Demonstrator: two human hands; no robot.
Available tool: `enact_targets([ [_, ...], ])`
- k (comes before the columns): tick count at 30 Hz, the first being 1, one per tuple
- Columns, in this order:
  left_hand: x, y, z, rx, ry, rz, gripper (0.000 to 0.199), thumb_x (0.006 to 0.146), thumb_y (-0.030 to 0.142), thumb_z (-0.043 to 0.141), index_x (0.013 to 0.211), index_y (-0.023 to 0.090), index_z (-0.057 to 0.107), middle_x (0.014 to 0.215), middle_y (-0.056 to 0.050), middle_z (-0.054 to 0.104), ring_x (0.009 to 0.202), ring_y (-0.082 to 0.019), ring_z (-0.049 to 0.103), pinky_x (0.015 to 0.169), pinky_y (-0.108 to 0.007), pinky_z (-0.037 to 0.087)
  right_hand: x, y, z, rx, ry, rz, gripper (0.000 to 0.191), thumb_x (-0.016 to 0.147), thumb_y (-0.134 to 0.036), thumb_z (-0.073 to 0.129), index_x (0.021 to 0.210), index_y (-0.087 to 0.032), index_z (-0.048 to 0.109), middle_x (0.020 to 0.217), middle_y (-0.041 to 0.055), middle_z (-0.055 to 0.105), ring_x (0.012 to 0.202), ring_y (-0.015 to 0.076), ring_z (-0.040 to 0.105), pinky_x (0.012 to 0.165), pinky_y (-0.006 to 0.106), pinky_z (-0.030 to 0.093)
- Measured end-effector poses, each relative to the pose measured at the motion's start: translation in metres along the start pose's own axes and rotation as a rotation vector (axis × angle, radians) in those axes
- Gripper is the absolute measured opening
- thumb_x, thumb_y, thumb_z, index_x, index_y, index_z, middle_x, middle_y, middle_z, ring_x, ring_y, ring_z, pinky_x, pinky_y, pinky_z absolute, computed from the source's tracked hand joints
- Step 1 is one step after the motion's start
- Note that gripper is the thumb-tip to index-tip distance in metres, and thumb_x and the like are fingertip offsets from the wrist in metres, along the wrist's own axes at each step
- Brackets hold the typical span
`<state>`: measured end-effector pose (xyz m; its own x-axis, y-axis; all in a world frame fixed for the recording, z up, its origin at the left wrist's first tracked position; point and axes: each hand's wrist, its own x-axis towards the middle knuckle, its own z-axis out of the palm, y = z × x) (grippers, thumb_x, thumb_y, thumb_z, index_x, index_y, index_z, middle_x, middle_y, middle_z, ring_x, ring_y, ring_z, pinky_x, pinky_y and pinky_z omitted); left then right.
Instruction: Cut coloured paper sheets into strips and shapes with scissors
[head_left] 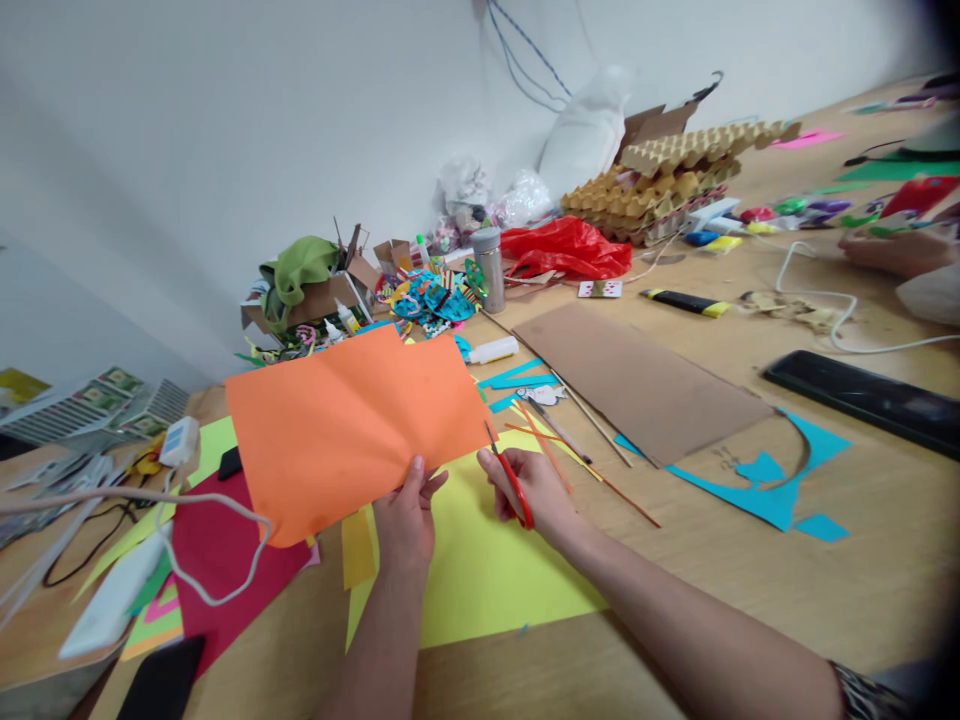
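Observation:
My left hand (406,515) pinches the lower edge of an orange sheet of paper (345,420), thumb in front and the other fingers partly behind it. The sheet is raised over the table and has a step cut out of its top edge. My right hand (534,492) grips red-handled scissors (516,487), their blades pointing up at the sheet's right edge. I cannot tell whether the blades touch the paper. Below both hands lies a yellow sheet (510,580). Thin orange and yellow paper strips (546,445) rest just beyond the scissors.
Brown cardboard (637,375), blue paper scraps (750,490) and a black phone (870,400) are on the right. A utility knife (686,302) lies farther back. Red paper (217,560) and a white cable (214,600) are at left. Another person's hand (896,250) shows far right.

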<state>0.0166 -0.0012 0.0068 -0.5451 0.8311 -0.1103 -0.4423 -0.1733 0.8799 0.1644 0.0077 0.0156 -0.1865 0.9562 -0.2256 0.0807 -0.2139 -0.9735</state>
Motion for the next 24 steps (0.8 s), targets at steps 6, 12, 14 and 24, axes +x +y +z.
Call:
enact_targets([
  [6, -0.0012, -0.0003, 0.001, 0.011, -0.009, 0.001, 0.055, 0.062, 0.014, 0.076, 0.114, 0.018, 0.059, 0.107, -0.008, 0.065, 0.072, -0.015, 0.067, 0.058, -0.027, 0.058, 0.0002, 0.0014, -0.0002, 0.024, 0.01, 0.003, 0.044, 0.074, -0.059, 0.058, 0.06, -0.021, 0.041, 0.038, -0.0035, 0.051, 0.033, 0.011, 0.048, 0.034, 0.02, 0.032],
  [12, -0.0017, 0.0013, 0.0014, 0.021, -0.028, 0.005, 0.058, 0.063, 0.014, 0.076, 0.117, 0.02, 0.057, 0.118, -0.009, 0.06, 0.073, -0.014, 0.065, 0.058, -0.028, 0.058, 0.0008, 0.0026, -0.0003, 0.019, 0.004, -0.002, 0.044, 0.075, -0.059, 0.058, 0.06, -0.02, 0.042, 0.038, -0.0035, 0.05, 0.033, 0.0108, 0.047, 0.034, 0.019, 0.032],
  [14, -0.0016, 0.002, 0.0018, 0.02, -0.032, 0.001, 0.059, 0.063, 0.015, 0.076, 0.118, 0.021, 0.057, 0.12, -0.008, 0.059, 0.075, -0.014, 0.065, 0.058, -0.028, 0.059, 0.0016, 0.0036, -0.0005, 0.018, -0.002, -0.013, 0.044, 0.075, -0.059, 0.058, 0.06, -0.02, 0.042, 0.038, -0.0031, 0.051, 0.033, 0.0109, 0.048, 0.035, 0.02, 0.032],
  [24, -0.0031, 0.0042, 0.0024, 0.011, -0.04, -0.031, 0.057, 0.061, 0.015, 0.077, 0.115, 0.019, 0.059, 0.117, -0.009, 0.061, 0.072, -0.014, 0.065, 0.057, -0.027, 0.059, 0.0001, 0.0002, 0.0, 0.044, 0.018, -0.004, 0.044, 0.074, -0.059, 0.058, 0.06, -0.021, 0.042, 0.038, -0.0032, 0.051, 0.033, 0.0113, 0.047, 0.034, 0.02, 0.032],
])
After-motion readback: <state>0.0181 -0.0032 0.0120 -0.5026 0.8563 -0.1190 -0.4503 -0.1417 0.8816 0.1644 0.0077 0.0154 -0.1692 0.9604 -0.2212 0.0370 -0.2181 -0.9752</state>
